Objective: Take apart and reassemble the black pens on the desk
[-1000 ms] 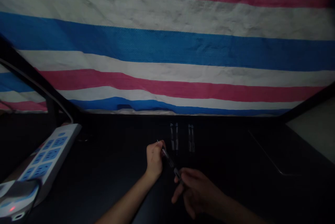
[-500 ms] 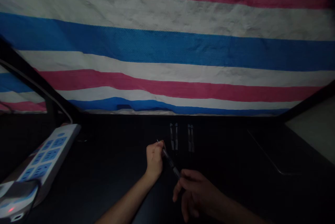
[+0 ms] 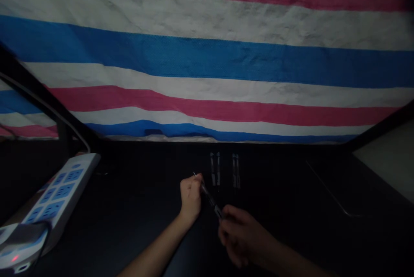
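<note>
My left hand (image 3: 190, 197) is closed in a pinch around the upper end of a thin clear pen (image 3: 209, 200), whose fine tip pokes out above my fingers. My right hand (image 3: 241, 236) is closed on the pen's lower end, fingers curled. The pen slants between the two hands above a dark table (image 3: 136, 208). Just beyond, two pairs of similar clear pens lie side by side on the table, one pair (image 3: 215, 169) close to my left hand and the other (image 3: 236, 171) slightly right.
A white and blue power strip (image 3: 61, 190) lies at the left, with a device showing a red light (image 3: 14, 258) at its near end. A red, white and blue striped sheet (image 3: 207, 52) hangs behind. A dark flat mat (image 3: 349, 182) sits at the right.
My right hand's fingers have curled in tighter at the pen's lower end. The left hand and the pens on the table have stayed put.
</note>
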A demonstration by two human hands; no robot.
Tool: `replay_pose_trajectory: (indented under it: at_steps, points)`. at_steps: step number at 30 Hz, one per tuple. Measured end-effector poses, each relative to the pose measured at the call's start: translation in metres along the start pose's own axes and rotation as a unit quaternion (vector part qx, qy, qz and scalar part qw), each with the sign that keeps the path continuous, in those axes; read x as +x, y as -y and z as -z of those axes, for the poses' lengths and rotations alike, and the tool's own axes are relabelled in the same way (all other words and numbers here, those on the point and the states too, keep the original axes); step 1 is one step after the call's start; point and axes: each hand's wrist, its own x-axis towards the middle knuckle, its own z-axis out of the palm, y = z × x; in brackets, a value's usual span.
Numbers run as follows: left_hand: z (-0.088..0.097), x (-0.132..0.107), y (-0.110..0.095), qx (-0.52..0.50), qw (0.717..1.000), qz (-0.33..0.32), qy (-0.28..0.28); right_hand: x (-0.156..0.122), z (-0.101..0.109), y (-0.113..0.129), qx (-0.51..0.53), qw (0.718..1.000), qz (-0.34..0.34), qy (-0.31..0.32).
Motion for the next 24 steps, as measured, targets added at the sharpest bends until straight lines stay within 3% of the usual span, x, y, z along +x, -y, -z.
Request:
replay_pose_trajectory:
  at_steps: [5,9,18,24]
  points:
    - [0.0011,-0.0001,0.0014,0.006,1.000,-0.004,0.006,0.0017,0.0007,-0.0022,0.019,0.999,-0.034,0.002]
    - [0.0012,0.0005,0.0030,0.010,1.000,-0.010,0.005,0.0018,0.0006,-0.0030,0.013,1.000,0.003,-0.011]
    - [0.0012,0.0008,0.0040,0.018,1.000,-0.017,0.005,0.0016,-0.0002,-0.0009,0.004,1.000,0.012,-0.023]
    - [0.0014,0.0000,0.0045,0.015,0.999,-0.029,0.026,0.0022,0.0037,-0.0033,0.002,1.000,0.001,0.013]
